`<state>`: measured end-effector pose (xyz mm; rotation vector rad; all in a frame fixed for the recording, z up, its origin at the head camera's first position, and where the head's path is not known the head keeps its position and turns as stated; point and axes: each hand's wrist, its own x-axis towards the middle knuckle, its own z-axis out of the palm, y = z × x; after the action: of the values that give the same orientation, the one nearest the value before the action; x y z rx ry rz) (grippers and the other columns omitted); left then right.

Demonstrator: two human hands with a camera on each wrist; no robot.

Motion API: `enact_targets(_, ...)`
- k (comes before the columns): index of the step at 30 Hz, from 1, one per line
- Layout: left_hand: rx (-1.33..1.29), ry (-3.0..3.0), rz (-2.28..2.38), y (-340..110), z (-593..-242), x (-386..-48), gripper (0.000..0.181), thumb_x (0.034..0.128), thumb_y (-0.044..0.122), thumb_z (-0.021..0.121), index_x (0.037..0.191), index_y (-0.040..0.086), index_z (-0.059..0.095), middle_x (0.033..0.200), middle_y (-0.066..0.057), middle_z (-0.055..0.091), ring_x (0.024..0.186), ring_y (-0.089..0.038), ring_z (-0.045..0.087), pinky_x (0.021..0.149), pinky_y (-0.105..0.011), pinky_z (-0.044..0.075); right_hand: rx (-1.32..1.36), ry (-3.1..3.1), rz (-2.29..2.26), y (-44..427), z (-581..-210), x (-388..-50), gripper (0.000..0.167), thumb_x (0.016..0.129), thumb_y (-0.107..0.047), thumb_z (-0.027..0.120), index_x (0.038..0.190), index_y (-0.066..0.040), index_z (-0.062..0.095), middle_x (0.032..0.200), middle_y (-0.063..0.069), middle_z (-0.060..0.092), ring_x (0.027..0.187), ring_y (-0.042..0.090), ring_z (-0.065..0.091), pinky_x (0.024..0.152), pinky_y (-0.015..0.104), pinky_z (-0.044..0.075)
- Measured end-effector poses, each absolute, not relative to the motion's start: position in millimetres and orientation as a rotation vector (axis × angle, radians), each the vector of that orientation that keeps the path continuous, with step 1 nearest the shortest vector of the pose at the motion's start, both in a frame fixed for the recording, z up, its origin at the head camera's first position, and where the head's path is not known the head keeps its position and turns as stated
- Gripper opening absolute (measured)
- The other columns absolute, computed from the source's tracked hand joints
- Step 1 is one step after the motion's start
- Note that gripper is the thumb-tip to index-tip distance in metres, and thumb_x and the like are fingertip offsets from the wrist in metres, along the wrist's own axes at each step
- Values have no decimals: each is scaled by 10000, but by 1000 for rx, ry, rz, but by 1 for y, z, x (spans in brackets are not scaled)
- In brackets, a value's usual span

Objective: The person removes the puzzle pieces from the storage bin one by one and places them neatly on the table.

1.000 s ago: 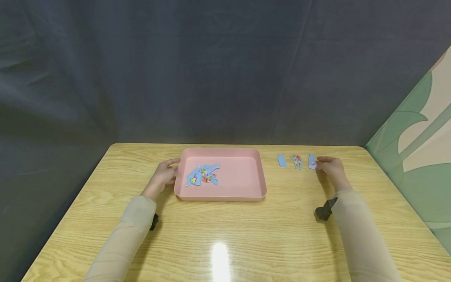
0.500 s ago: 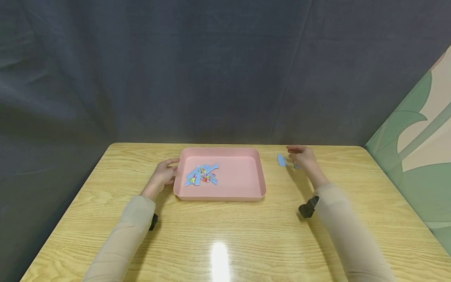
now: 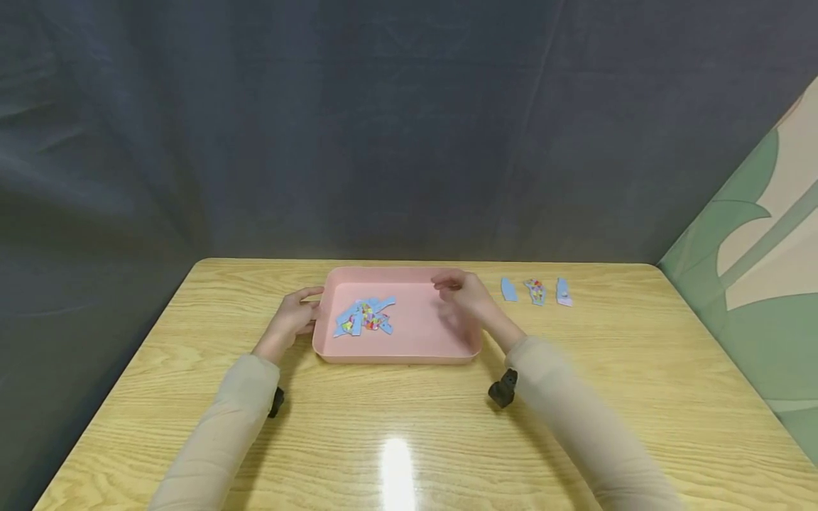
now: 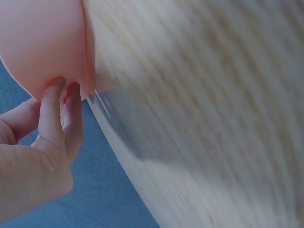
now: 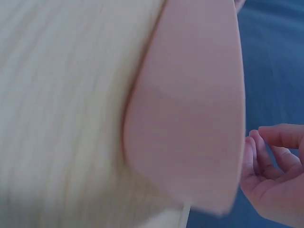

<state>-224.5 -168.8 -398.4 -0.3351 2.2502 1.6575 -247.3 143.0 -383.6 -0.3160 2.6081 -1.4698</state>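
Observation:
A shallow pink tray (image 3: 434,333) lies on the wooden table. In its left half is a pile of flat, irregular light blue pieces (image 3: 358,323), some with multicoloured patches. My left hand (image 3: 292,319) touches the tray's left side; in the left wrist view its fingertips (image 4: 58,83) press on the outer wall. Over the tray's right part hovers my right hand (image 3: 468,294), fingers loosely bent, with nothing visible between them. The right wrist view shows this hand (image 5: 275,173) beyond the tray's side wall (image 5: 190,104), thumb and fingers close together.
Right of the tray stand three separate pieces in a row: a plain blue piece (image 3: 508,289), a multicoloured piece (image 3: 536,292) and a blue piece with a pale lower end (image 3: 564,292). A dark curtain (image 3: 409,142) hangs behind the table (image 3: 332,426).
My right hand has left the rightmost piece and moved left, past the other two, to above the tray. The three pieces lie in view behind it. My left hand keeps its place.

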Motion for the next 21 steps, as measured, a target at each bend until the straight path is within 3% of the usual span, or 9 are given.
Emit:
enact_targets(4,-332,2249,1654,-169,-398,-225,564,959,-28,401,1501,83,292,1490,-240,382,1291,-365,494,903,-338,544,-389,2614,-1403,119,-388,-241,289,869,109,544,1144,99,631,1099,259,670,1018,356,640,906,391,532)
enact_targets(13,-330,2252,1643,-170,-399,-226,572,951,-36,403,1501,73,288,1480,-251,390,1242,-345,533,751,-233,550,-322,2491,-1354,79,-402,-228,283,860,69,602,1125,-8,665,1110,126,692,1018,232,655,893,322,537)
enact_targets(21,-332,2245,1651,-172,-400,-226,555,969,-15,407,1502,78,287,1490,-245,377,1278,-361,504,809,-268,557,-410,2545,-1289,60,-414,-231,327,806,99,572,1098,2,683,1112,125,696,982,223,620,882,310,523)
